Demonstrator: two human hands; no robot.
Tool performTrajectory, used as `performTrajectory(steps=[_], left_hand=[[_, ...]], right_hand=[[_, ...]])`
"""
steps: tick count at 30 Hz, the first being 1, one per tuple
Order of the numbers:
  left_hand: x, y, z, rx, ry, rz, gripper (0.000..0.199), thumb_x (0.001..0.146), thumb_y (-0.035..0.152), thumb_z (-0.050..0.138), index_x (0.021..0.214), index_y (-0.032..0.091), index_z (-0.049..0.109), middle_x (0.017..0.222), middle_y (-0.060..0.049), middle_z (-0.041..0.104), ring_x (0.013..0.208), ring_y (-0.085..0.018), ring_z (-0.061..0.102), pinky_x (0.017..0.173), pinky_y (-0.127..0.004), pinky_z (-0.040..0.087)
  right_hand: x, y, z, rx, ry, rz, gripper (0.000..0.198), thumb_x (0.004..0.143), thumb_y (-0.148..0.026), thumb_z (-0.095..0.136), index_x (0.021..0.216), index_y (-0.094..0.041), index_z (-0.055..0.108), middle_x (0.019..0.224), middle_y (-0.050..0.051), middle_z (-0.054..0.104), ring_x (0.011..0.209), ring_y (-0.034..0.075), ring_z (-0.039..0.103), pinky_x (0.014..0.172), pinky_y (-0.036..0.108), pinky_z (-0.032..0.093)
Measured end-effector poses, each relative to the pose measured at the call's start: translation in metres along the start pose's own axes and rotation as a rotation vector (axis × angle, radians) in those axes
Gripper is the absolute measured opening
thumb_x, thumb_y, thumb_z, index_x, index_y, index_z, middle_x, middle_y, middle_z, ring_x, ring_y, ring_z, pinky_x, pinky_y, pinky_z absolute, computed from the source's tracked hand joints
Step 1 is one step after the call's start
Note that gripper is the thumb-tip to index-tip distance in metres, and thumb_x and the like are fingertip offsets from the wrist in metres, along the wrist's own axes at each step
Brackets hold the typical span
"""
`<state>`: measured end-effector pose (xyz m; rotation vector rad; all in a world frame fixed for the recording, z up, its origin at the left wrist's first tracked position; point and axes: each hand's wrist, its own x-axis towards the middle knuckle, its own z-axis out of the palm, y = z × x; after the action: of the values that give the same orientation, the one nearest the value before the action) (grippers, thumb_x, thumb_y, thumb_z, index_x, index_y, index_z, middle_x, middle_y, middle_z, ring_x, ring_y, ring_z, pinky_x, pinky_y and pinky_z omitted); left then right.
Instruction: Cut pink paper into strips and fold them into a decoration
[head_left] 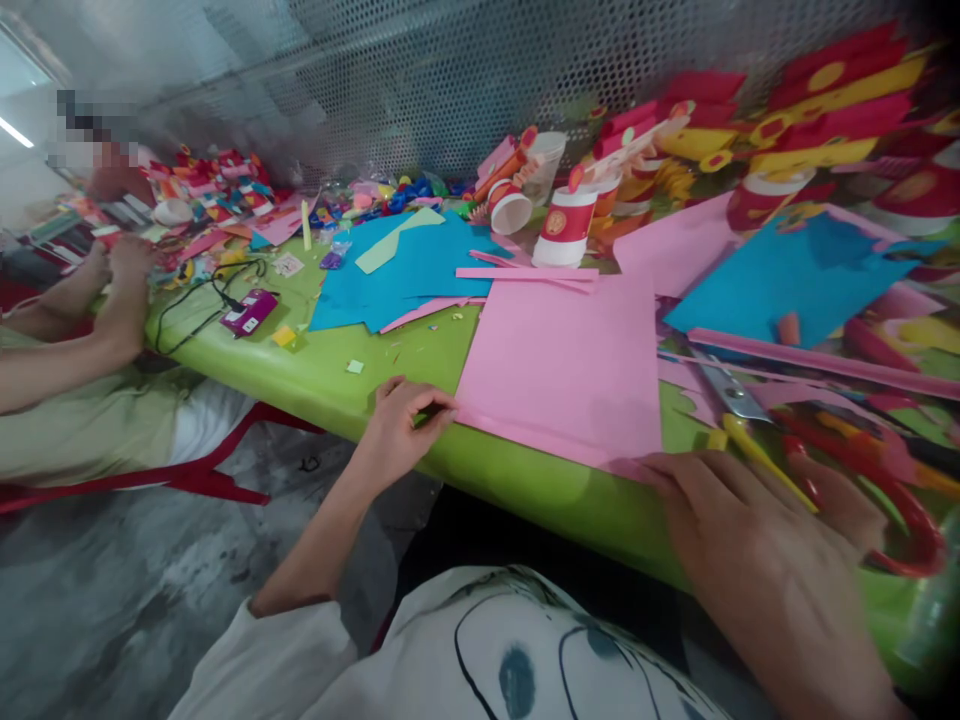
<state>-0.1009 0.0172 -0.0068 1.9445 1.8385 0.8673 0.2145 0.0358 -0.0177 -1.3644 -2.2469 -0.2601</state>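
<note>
A pink paper sheet (562,360) lies at the front edge of the green table, with its near edge folded into a narrow strip. My left hand (401,425) pinches the near left corner of that sheet between thumb and forefinger. At the near right corner, my right hand (757,530) has its fingers closed on the folded edge; its palm side is hidden. Narrow pink paper strips (529,274) rest across the sheet's far edge. Large scissors with red handles (919,530) lie just beyond my right hand, beside a thin yellow stick-like piece (772,465).
Blue paper sheets (405,265) lie to the left, another blue sheet (795,285) to the right. Red and white paper cups (566,228) stand behind. A purple box with a black cord (250,312) sits left, near a co-worker's hands (124,260). A perforated metal panel (390,90) backs the table.
</note>
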Motion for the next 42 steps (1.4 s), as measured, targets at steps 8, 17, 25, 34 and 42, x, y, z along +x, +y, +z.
performTrajectory(steps=[8,17,25,34,42], left_hand=[[-0.004,0.009,0.005,0.145,0.065,0.045,0.006,0.094,0.02,0.066,0.089,0.022,0.067,0.089,0.003,0.076,0.086,-0.017,0.064,0.099,-0.039,0.038],[-0.009,0.013,0.011,0.183,0.087,0.014,0.014,0.093,0.015,0.063,0.104,0.024,0.06,0.093,0.002,0.072,0.093,-0.019,0.064,0.107,-0.044,0.032],[-0.012,0.015,0.016,0.152,0.165,-0.07,0.034,0.088,0.011,0.064,0.118,0.024,0.054,0.116,-0.008,0.056,0.112,-0.025,0.057,0.096,-0.042,0.038],[-0.018,0.024,0.027,0.293,0.075,0.182,0.033,0.093,-0.001,0.046,0.092,0.023,0.07,0.104,-0.001,0.074,0.1,-0.018,0.065,0.095,-0.037,0.044],[-0.049,0.033,0.04,0.721,0.07,0.398,0.038,0.095,0.007,0.049,0.129,0.002,0.063,0.13,-0.018,0.067,0.124,-0.031,0.059,0.112,-0.045,0.046]], right_hand=[[0.003,0.005,-0.001,-0.067,0.009,-0.111,0.04,0.107,-0.036,0.032,0.092,-0.023,0.066,0.082,0.006,0.072,0.075,0.027,0.068,0.077,0.04,0.042],[0.003,0.005,0.0,-0.072,0.013,-0.125,0.042,0.106,-0.037,0.033,0.09,-0.021,0.067,0.081,0.006,0.072,0.076,0.027,0.068,0.081,0.041,0.043],[0.0,0.005,0.004,-0.069,0.007,-0.065,0.039,0.105,-0.04,0.03,0.096,-0.022,0.064,0.082,0.006,0.072,0.078,0.028,0.07,0.084,0.042,0.045],[0.0,0.003,0.002,-0.088,-0.032,-0.064,0.036,0.105,-0.036,0.031,0.094,-0.023,0.063,0.084,0.006,0.07,0.08,0.028,0.065,0.09,0.045,0.044],[0.001,-0.002,-0.002,-0.147,-0.01,-0.04,0.035,0.102,-0.034,0.043,0.085,-0.022,0.072,0.093,0.011,0.065,0.085,0.03,0.052,0.086,0.047,0.038]])
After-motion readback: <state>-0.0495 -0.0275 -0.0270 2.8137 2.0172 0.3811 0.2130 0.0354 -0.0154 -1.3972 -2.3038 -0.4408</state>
